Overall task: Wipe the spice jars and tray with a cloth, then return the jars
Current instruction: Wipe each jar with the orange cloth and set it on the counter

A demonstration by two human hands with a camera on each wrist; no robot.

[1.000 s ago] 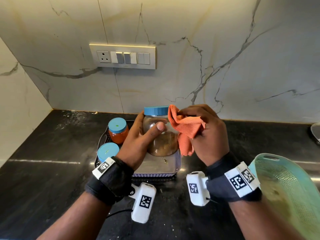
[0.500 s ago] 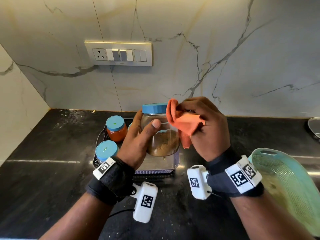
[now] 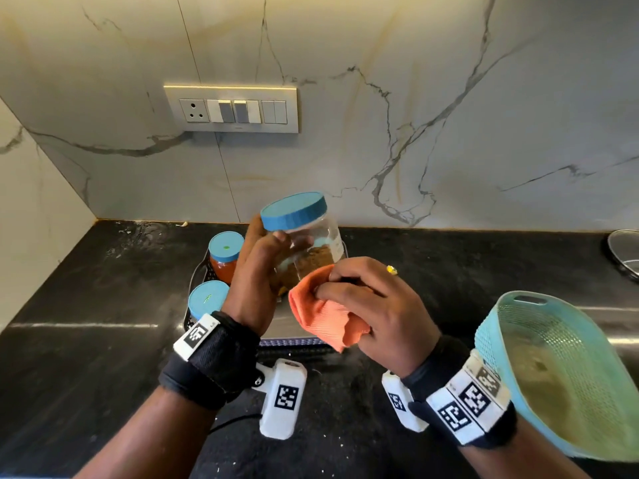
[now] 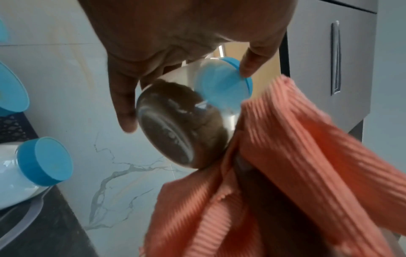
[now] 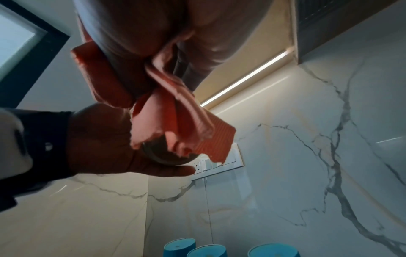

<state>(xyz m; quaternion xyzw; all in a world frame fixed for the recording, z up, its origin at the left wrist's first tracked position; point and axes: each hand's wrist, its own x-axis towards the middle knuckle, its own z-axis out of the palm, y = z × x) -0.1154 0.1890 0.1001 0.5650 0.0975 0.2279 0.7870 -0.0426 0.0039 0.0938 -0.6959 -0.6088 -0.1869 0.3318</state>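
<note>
Left hand (image 3: 256,271) had its fingers wrapped round the brown spice jar (image 3: 304,243), tilted above the tray (image 3: 276,335). Right hand (image 3: 373,305) clutched the bunched orange cloth (image 3: 321,316) against the jar's bottom.

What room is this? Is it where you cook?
Most likely a kitchen. There is a black stone counter against a marble wall, a tray holding spice jars with blue lids, and a green strainer basket beside what looks like a sink.
</note>
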